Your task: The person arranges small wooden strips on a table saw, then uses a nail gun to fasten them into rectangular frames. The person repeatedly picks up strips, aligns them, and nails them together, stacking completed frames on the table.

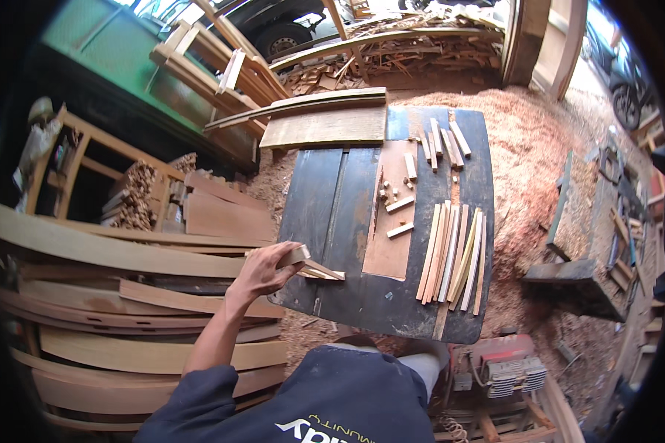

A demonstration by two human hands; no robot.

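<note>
At the left edge of the black worktable [318, 221], my left hand [266, 267] is closed round a short pale wooden block [295, 256]. Just past its fingers, thin wooden pieces [324, 272] lie on the tabletop near the corner. Part of what the fingers grip is hidden by the hand. My right hand does not show. To the right on the table lies a row of long thin wooden strips [449, 255], side by side. Several shorter sticks [445, 144] lie at the far right, and small offcuts [400, 204] rest on a brown board [384, 255].
A wide plank [325, 129] crosses the table's far left corner. Long curved boards [148, 351] are stacked at my left. Sawdust [528, 170] covers the floor to the right, near a metal-edged machine [580, 277]. A red machine [506, 362] stands low at the near right.
</note>
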